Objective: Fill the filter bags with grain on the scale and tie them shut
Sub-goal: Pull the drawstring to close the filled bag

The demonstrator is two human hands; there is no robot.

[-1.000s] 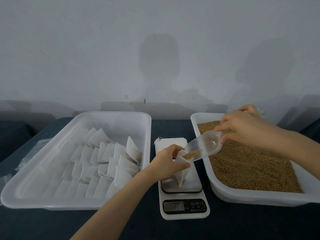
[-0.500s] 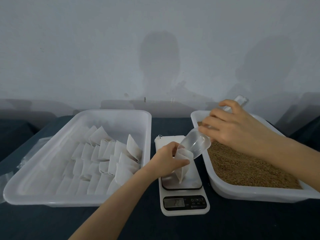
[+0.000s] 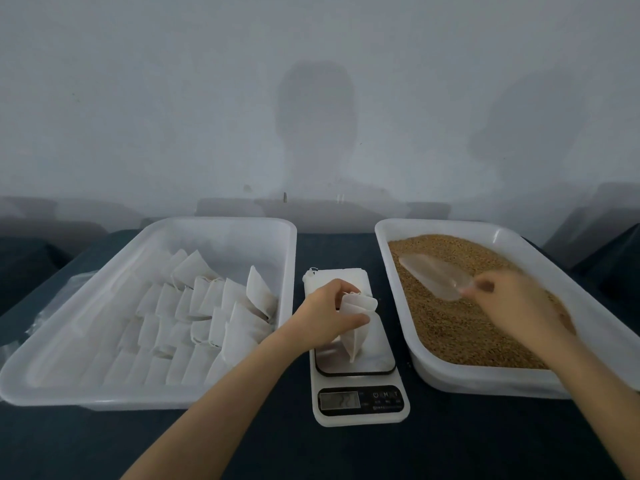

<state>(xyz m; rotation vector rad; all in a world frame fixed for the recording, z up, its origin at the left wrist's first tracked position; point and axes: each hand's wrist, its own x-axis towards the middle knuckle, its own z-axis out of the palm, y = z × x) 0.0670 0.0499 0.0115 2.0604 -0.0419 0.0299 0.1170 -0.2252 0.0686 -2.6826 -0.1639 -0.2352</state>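
Head view: left hand (image 3: 329,313) pinches the open top of a filter bag (image 3: 356,323), which stands on the scale (image 3: 360,403). Right hand (image 3: 516,303) is blurred at the handle of the scoop (image 3: 433,275), which lies on the grain (image 3: 467,334); cannot tell if it grips. The grain tray (image 3: 485,379) is to the right, and the left tray (image 3: 221,226) holds rows of bags (image 3: 194,317), likely done. This bag isn't tied yet; the scale readout is unreadable. Spare bags (image 3: 332,275) wait behind the scale.

Both bare forearms extended forward, left hand (image 3: 329,313) pinched a filter bag (image 3: 356,336) with curled fingers, right hand (image 3: 516,303) blurred, grip unclear
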